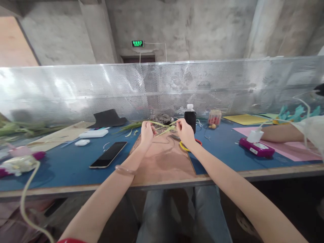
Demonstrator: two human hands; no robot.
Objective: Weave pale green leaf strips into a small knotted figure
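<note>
Thin yellow-green strips (164,128), which look like plant leaf or straw, stretch between my two hands above a brown board (162,158). My left hand (147,132) pinches them at one end, its fingers closed. At the other end my right hand (185,131) holds them between thumb and fingers. The strips cross each other in the gap between the hands. Just below my right hand lie scissors (184,146) with yellow and red handles, partly hidden by my wrist. Behind the hands sits a tangle of grey-brown cord or fibre (163,118).
A phone (108,155) lies to the left, near a white case (82,142). A dark-labelled bottle (190,118) and a jar (214,117) stand behind on the right. A purple power strip (256,147) and another person's arm (282,132) are at right. A perforated metal screen (101,87) closes the back.
</note>
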